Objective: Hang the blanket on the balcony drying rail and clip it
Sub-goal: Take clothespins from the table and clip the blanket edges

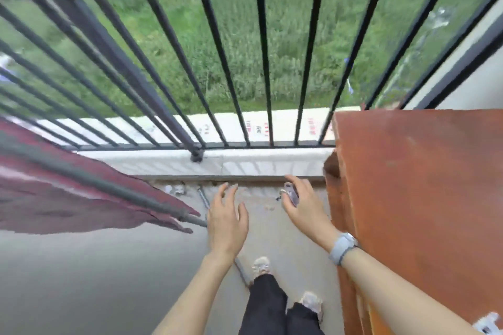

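A dark red blanket point(68, 193) hangs over a grey drying rail point(114, 187) that runs from the left edge toward the middle of the view. The rail's end sticks out just past the blanket's edge. My left hand point(227, 221) hovers open beside that rail end, fingers spread, holding nothing. My right hand point(304, 207) is further right, with a watch on the wrist, and pinches a small grey clothes clip point(290, 194) between thumb and fingers. Both hands are apart from the blanket.
Black balcony railing bars point(261, 62) stand ahead on a white ledge point(245, 162), with green grass far below. A reddish-brown board point(419, 198) fills the right side, close to my right arm. Another clip point(488, 323) lies at its lower right. My feet stand on the concrete floor point(81, 280).
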The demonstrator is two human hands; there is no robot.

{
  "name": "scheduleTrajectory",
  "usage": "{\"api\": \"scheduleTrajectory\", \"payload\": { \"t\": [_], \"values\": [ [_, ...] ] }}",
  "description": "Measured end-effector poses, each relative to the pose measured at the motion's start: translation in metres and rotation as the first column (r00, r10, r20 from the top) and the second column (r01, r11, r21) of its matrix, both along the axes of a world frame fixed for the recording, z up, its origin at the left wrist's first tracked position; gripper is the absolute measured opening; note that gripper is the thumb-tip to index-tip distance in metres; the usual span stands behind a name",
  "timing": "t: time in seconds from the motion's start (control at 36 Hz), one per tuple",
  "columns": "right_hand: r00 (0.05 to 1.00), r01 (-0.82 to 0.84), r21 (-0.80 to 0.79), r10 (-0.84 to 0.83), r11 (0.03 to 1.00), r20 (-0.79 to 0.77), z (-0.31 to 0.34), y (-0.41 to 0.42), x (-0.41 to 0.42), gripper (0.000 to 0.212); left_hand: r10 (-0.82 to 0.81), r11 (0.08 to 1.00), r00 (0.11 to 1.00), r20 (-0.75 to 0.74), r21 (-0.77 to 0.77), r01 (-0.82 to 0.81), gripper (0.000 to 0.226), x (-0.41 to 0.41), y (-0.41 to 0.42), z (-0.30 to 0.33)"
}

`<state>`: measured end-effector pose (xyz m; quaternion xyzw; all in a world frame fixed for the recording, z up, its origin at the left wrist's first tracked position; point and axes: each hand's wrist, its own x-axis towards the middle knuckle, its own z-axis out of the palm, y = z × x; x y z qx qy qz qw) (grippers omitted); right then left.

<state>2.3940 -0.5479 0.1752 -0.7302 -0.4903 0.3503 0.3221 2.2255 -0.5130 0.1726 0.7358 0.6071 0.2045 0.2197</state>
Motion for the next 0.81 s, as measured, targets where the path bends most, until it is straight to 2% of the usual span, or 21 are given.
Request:
{"api": "scheduleTrajectory", "payload": {
  "t": [0.11,0.19,0.25,0.31,0.39,0.53,0.67,0.81],
  "values": [
    [0.985,-0.163,0.121,0.168,0.979,-0.032,0.030,0.060,-0.056,0.029,0.193,0.963,0.979,0.066,0.176,-0.202,0.035,-0.061,0.028,0.035],
    [0.952,-0.252,0.151,0.274,0.956,-0.140,0.054,0.099,-0.101,0.021,0.332,0.900,0.932,0.144,0.248,-0.359,0.031,-0.102,0.039,0.058],
    [0.914,-0.323,0.182,0.356,0.929,-0.193,0.070,0.118,-0.127,0.023,0.424,0.843,0.886,0.189,0.274,-0.462,0.018,-0.121,0.042,0.071],
    [0.867,-0.423,0.233,0.466,0.876,-0.177,0.087,0.135,-0.152,0.028,0.508,0.767,0.831,0.226,0.320,-0.556,0.010,-0.139,0.045,0.086],
    [0.796,-0.521,0.309,0.583,0.796,-0.161,0.118,0.161,-0.182,0.034,0.585,0.638,0.737,0.338,0.369,-0.676,0.022,-0.154,0.057,0.114],
    [0.718,-0.614,0.424,0.694,0.666,-0.051,0.162,0.210,-0.225,0.039,0.569,0.495,0.633,0.524,0.397,-0.773,0.039,-0.164,0.093,0.164],
    [0.667,-0.638,0.517,0.745,0.570,0.002,0.191,0.233,-0.251,0.025,0.527,0.406,0.575,0.625,0.409,-0.817,0.021,-0.161,0.110,0.191],
    [0.651,-0.600,0.614,0.759,0.513,0.002,0.198,0.235,-0.252,0.010,0.523,0.308,0.520,0.675,0.418,-0.854,0.017,-0.156,0.110,0.194]
  ]
}}
